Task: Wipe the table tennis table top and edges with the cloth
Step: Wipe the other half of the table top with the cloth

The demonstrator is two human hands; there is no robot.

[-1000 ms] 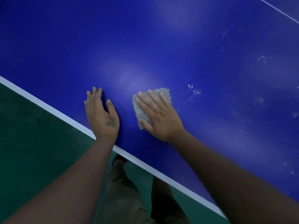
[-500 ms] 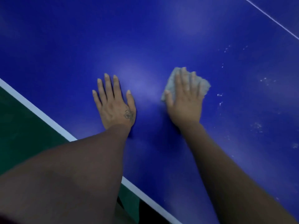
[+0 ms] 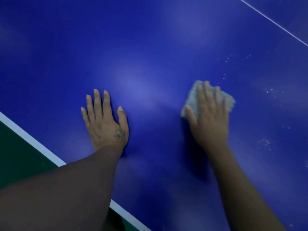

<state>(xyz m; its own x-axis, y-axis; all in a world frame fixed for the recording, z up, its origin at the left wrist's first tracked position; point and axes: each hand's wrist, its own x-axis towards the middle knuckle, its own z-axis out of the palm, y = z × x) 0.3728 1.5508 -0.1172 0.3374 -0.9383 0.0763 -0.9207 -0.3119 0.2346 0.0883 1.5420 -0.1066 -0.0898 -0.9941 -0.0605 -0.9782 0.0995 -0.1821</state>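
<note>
The right grip (image 3: 210, 120) lies flat and wide on the grey cloth (image 3: 192, 99), so it may slip out and miss the white specks (image 3: 270, 90).

sports hall | blue table tennis table (image 3: 150, 47) | green floor (image 3: 20, 152)
</note>
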